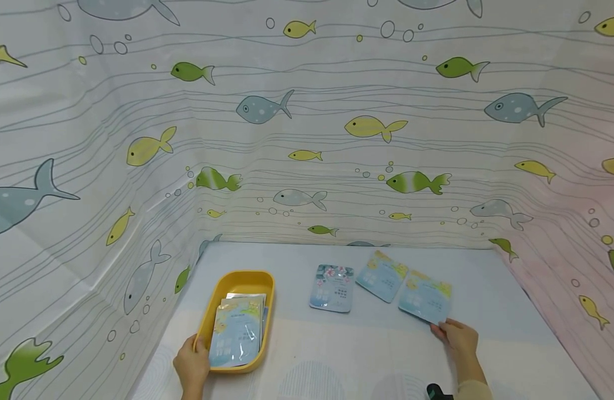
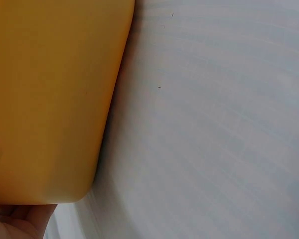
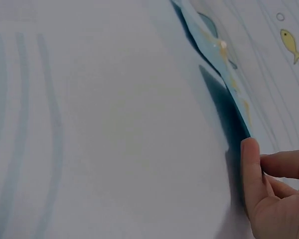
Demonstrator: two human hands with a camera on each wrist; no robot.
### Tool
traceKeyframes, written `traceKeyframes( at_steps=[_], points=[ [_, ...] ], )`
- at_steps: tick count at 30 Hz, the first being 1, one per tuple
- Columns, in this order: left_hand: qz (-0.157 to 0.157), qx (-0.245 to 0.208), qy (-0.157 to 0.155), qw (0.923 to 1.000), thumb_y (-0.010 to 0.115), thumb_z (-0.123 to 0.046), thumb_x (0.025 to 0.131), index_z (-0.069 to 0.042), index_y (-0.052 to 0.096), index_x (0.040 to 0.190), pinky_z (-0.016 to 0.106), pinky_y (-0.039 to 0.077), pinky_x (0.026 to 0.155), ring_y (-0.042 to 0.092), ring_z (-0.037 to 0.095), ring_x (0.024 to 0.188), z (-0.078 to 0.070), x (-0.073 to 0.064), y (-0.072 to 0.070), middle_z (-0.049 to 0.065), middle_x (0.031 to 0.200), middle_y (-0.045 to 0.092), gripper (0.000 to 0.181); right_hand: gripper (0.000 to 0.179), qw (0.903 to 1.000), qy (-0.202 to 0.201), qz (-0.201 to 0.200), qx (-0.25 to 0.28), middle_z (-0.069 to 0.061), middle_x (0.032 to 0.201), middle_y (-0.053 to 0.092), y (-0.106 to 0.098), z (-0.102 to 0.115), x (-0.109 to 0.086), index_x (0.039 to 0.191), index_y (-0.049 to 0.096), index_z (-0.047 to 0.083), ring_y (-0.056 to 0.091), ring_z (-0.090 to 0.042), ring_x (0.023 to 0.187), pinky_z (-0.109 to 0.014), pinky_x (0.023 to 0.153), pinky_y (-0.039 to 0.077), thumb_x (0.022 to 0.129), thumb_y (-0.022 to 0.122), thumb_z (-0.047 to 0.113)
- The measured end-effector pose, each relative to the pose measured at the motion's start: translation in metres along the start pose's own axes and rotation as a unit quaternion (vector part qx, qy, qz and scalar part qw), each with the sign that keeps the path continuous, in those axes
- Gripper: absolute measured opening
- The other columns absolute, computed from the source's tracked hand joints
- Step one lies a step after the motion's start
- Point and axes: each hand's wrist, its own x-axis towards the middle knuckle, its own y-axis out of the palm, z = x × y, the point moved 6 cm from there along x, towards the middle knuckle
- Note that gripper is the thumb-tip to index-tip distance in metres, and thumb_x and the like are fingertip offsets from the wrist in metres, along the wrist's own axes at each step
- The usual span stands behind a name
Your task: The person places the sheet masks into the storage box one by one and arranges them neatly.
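Note:
At the left of the head view, my left hand (image 1: pixel 191 364) grips the near left side of a yellow plastic tray (image 1: pixel 250 275). Several flat foil packets (image 1: pixel 236 333) lie stacked inside it. The left wrist view shows the tray's outer wall (image 2: pixel 55 99) with fingers at its lower end. My right hand (image 1: pixel 460 337) pinches the near corner of a blue-and-yellow foil packet (image 1: pixel 425 297) between thumb and fingers. In the right wrist view this packet (image 3: pixel 209 55) appears edge-on, casting a shadow on the table beneath.
Left of the held packet lies another blue-and-yellow packet (image 1: pixel 382 276), then one with pink flowers (image 1: pixel 332 288). A fish-patterned sheet (image 1: pixel 337 94) encloses the white table (image 1: pixel 307 339) at the back and sides. Something small and black (image 1: pixel 437 391) shows beside the right sleeve.

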Motion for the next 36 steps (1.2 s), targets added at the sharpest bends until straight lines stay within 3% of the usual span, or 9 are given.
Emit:
traceKeyframes(
  at_steps=[3,6,8,10,14,20,26,30,36],
  points=[
    [0.001,0.0,0.002,1.0,0.05,0.0,0.09,0.018,0.058,0.104,0.062,0.04,0.078,0.054,0.059,0.089,0.0,0.0,0.0,0.038,0.1,0.059,0.024,0.061,0.9998,0.008,0.004,0.017,-0.037,0.121,0.045,-0.001,-0.004,0.0,0.139,0.021,-0.017,0.067,-0.008,0.062,-0.023,0.075,0.054,0.086,0.049,-0.012],
    [-0.002,-0.001,0.004,1.0,0.05,-0.001,0.09,0.018,0.058,0.104,0.062,0.04,0.078,0.054,0.059,0.088,0.001,0.001,0.0,0.038,0.099,0.06,0.025,0.061,0.9999,-0.008,-0.001,0.012,-0.028,0.109,0.056,-0.004,-0.005,0.0,0.139,0.025,-0.015,0.066,-0.007,0.063,-0.023,0.074,0.054,0.085,0.052,-0.011],
    [-0.003,-0.001,0.006,1.0,0.05,-0.001,0.09,0.018,0.058,0.103,0.062,0.04,0.077,0.054,0.059,0.087,0.001,0.001,0.0,0.038,0.098,0.06,0.024,0.058,0.9991,-0.042,-0.004,-0.003,-0.013,0.088,0.064,-0.006,-0.001,-0.003,0.136,0.03,-0.017,0.065,-0.007,0.063,-0.024,0.072,0.055,0.083,0.053,-0.011],
    [-0.006,-0.003,0.007,0.9999,0.05,-0.001,0.09,0.017,0.058,0.103,0.062,0.04,0.077,0.054,0.059,0.087,0.001,0.001,0.0,0.038,0.098,0.06,0.024,0.054,0.9964,-0.084,-0.006,-0.015,0.002,0.074,0.06,-0.007,0.005,-0.006,0.131,0.037,-0.02,0.066,-0.008,0.063,-0.024,0.069,0.055,0.081,0.055,-0.011],
    [-0.009,-0.006,0.01,0.9999,0.051,0.0,0.09,0.017,0.059,0.104,0.061,0.04,0.078,0.054,0.058,0.088,0.001,0.002,0.0,0.038,0.099,0.06,0.024,0.038,0.9927,-0.119,0.001,-0.018,0.004,0.076,0.061,-0.005,0.016,-0.012,0.118,0.056,-0.013,0.067,-0.008,0.063,-0.023,0.066,0.055,0.08,0.058,-0.009],
    [0.0,-0.004,-0.001,1.0,0.05,-0.001,0.09,0.018,0.058,0.105,0.061,0.039,0.079,0.053,0.059,0.088,0.002,0.001,0.0,0.038,0.1,0.059,0.025,0.033,0.9876,-0.152,0.04,-0.004,0.005,0.077,0.062,0.012,0.039,-0.038,0.115,0.056,-0.016,0.068,-0.009,0.064,-0.023,0.069,0.055,0.082,0.057,-0.011],
    [0.007,-0.005,-0.01,0.9999,0.048,-0.003,0.091,0.017,0.057,0.106,0.061,0.038,0.079,0.052,0.058,0.089,0.003,0.001,0.001,0.038,0.102,0.059,0.027,0.021,0.9842,-0.153,0.084,0.03,0.004,0.078,0.065,0.03,0.049,-0.055,0.09,0.068,0.008,0.069,-0.011,0.065,-0.023,0.07,0.054,0.083,0.059,-0.011],
    [0.007,-0.003,-0.011,0.9999,0.048,-0.002,0.09,0.017,0.057,0.106,0.062,0.039,0.08,0.052,0.059,0.089,0.003,0.001,0.001,0.038,0.102,0.059,0.027,0.02,0.976,-0.184,0.114,0.018,0.002,0.083,0.065,0.044,0.052,-0.062,0.101,0.066,-0.003,0.07,-0.012,0.068,-0.023,0.07,0.054,0.083,0.061,-0.009],
    [0.001,-0.001,-0.005,1.0,0.049,-0.002,0.09,0.017,0.058,0.105,0.062,0.04,0.079,0.053,0.059,0.089,0.002,0.001,0.0,0.038,0.1,0.059,0.026,0.038,0.9723,-0.192,0.13,-0.027,-0.002,0.086,0.064,0.07,0.063,-0.08,0.118,0.049,-0.022,0.069,-0.01,0.068,-0.024,0.071,0.054,0.085,0.06,-0.008]
  ],
)
